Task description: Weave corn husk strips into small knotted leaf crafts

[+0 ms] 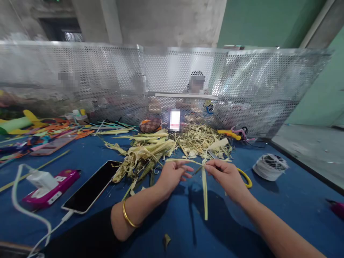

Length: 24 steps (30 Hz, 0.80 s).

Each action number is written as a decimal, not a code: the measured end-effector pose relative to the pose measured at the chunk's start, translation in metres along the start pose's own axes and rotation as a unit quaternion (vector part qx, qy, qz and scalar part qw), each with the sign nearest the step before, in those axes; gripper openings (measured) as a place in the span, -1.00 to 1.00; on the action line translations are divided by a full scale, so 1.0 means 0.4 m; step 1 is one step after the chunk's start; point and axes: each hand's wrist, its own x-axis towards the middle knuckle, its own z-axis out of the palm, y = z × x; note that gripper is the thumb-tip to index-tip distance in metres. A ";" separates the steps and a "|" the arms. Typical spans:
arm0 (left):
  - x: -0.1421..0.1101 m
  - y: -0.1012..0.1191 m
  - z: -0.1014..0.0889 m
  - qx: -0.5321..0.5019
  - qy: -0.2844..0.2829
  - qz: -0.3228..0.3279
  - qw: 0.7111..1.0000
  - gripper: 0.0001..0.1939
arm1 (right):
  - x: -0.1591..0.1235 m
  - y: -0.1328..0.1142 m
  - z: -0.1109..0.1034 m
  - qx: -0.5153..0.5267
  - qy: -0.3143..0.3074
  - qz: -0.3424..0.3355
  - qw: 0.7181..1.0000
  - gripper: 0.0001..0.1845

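My right hand (pixel 224 175) pinches a small woven piece of pale corn husk strips (pixel 205 190) where they cross. One strip hangs down toward the table, another points left, and a wider piece sticks up at the top. My left hand (pixel 174 175), a gold bangle on its wrist, is just left of the crossing. Its fingers are apart and slightly bent, and the leftward strip passes along its upper side. Beyond my hands lie a heap of dried husks (pixel 147 152) and a pile of husk scraps (pixel 197 138).
A phone (pixel 90 188) on a charging cable and a magenta power strip (pixel 52 190) lie left. On the right are a roll of white twine (pixel 269 166) and a yellow scissor handle (pixel 245 179). A perforated screen (pixel 177 71) stands behind, with people beyond it.
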 end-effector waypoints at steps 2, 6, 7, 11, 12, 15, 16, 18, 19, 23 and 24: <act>0.024 0.004 -0.022 -0.035 0.054 -0.012 0.998 -0.76 | 0.004 -0.008 -0.014 0.006 -0.002 0.004 1.000 -0.71; 0.055 0.026 -0.066 -0.088 0.059 -0.058 0.993 -0.73 | 0.007 -0.009 -0.022 0.017 -0.034 0.006 0.999 -0.72; 0.056 0.033 -0.074 -0.080 0.008 -0.069 0.994 -0.67 | 0.007 -0.007 -0.022 0.018 -0.048 0.005 0.999 -0.72; 0.040 0.052 -0.089 0.036 -0.242 -0.087 0.966 -0.57 | 0.002 -0.007 -0.018 -0.007 -0.102 -0.024 0.994 -0.74; 0.033 0.052 -0.087 0.065 -0.276 -0.083 0.955 -0.52 | 0.000 -0.009 -0.017 -0.023 -0.111 -0.038 0.993 -0.75; 0.012 0.039 -0.069 0.101 -0.312 -0.066 0.942 -0.50 | -0.007 -0.016 -0.009 -0.047 -0.135 -0.052 0.988 -0.76; 0.006 0.032 -0.061 0.097 -0.311 -0.062 0.943 -0.55 | -0.009 -0.017 -0.005 -0.035 -0.145 -0.042 0.988 -0.77; -0.004 0.018 -0.044 0.076 -0.301 -0.059 0.949 -0.64 | -0.012 -0.016 0.002 0.015 -0.167 -0.017 0.986 -0.78; -0.007 0.011 -0.037 0.063 -0.286 -0.060 0.954 -0.66 | -0.012 -0.013 0.005 0.042 -0.174 -0.010 0.984 -0.78; -0.008 -0.002 -0.024 0.040 -0.222 -0.068 0.972 -0.68 | -0.008 0.003 0.002 0.022 -0.146 -0.036 0.988 -0.82; -0.007 -0.003 -0.024 0.039 -0.215 -0.071 0.973 -0.68 | -0.007 0.005 -0.001 -0.008 -0.139 -0.049 0.989 -0.86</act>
